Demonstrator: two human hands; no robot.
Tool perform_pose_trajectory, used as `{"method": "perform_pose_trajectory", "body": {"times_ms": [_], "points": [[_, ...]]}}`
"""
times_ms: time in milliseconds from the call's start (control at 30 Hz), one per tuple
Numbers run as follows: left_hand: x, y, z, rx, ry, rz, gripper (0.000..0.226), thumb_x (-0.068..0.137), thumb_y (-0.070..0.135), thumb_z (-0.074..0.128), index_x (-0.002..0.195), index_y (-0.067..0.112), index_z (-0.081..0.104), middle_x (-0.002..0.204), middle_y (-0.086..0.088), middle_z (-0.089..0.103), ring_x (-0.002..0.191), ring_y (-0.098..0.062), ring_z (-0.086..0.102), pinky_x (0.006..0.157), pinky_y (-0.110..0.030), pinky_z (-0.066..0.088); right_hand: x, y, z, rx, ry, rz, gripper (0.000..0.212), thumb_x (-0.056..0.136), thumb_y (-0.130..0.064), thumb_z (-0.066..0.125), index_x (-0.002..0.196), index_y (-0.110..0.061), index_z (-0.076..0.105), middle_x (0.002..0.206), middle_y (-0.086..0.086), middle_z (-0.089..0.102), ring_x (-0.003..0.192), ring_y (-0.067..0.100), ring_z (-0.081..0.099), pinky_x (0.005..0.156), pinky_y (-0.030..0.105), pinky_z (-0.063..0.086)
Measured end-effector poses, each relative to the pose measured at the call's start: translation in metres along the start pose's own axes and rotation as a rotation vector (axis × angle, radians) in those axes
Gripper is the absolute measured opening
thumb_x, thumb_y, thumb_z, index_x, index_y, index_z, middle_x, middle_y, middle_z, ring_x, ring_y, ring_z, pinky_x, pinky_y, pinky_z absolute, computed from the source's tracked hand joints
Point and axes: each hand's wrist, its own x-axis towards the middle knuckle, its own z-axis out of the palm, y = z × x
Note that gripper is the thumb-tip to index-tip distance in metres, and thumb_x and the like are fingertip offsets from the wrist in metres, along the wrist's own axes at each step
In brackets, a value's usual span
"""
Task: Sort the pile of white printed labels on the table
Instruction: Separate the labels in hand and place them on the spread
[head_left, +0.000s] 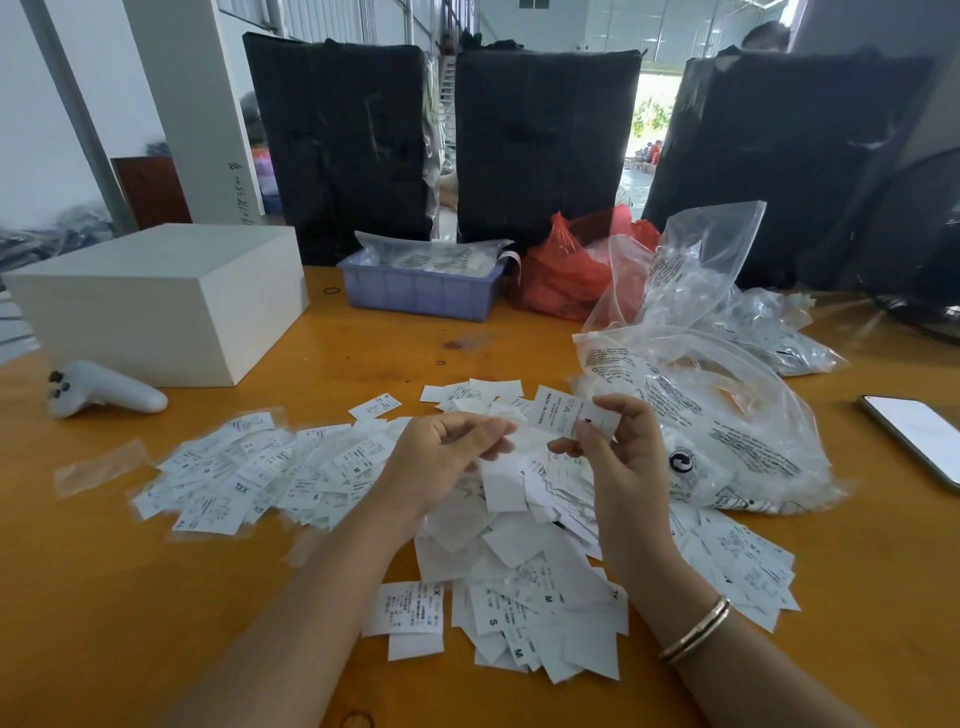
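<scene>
nearest the camera, two bare forearms reach over an orange tabletop (156, 597), the right wrist wearing a bracelet (696, 630). under and between them lies the pile of labels (524, 582), loose and overlapping, some face up with size letters showing, some blank side up. a flatter spread of labels (244, 467) fans out to the left, touching the main pile.

the right hand (618, 447) is raised above the pile, thumb and fingers pinching a held label (563, 411) printed side up. the left hand (447, 452) is curled just beside it, fingertips closed on what looks like another white slip, though blur hides exactly what.

the step looks like reading the size mark. it is best done by keeping the print turned toward the eyes, separating one label at a time, and dropping each onto a distinct group so the groups do not merge back into the pile.

farther off sit clear plastic bags (727, 415), a white box (161, 301), a blue tray (421, 291) and a red bag (566, 270).
</scene>
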Motion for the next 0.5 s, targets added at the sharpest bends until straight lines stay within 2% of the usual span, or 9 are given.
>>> {"method": "perform_pose_trajectory", "body": {"times_ms": [133,300,500], "points": [[-0.0013,0.0011,0.0006,-0.013,-0.02,-0.01,0.026,0.07,0.05,0.061,0.084,0.032,0.074,0.083,0.009,0.075,0.076,-0.001,0.066,0.063,-0.013,0.051,0.0,-0.0003,0.0005,0.006,-0.009,-0.003,0.025,0.09,0.007,0.052,0.095,-0.018,0.052,0.085,0.006,0.065,0.066,0.017,0.069,0.063,0.019,0.053],[-0.0017,0.0015,0.0005,-0.035,-0.028,-0.026,0.027,0.07,0.049,0.061,0.085,0.03,0.074,0.084,0.007,0.075,0.076,-0.002,0.066,0.067,-0.016,0.052,-0.0008,-0.0007,0.0019,-0.009,-0.039,-0.012,0.025,0.091,0.006,0.052,0.094,-0.018,0.051,0.084,0.001,0.067,0.067,0.017,0.069,0.063,0.019,0.053],[-0.002,0.0026,0.0011,-0.052,-0.049,-0.043,0.027,0.07,0.047,0.062,0.084,0.028,0.075,0.083,0.005,0.075,0.075,-0.004,0.065,0.067,-0.017,0.052,0.0002,-0.0038,0.0017,0.016,-0.017,-0.032,0.025,0.091,0.006,0.051,0.094,-0.02,0.051,0.093,0.014,0.063,0.069,0.021,0.069,0.066,0.022,0.055]]}}
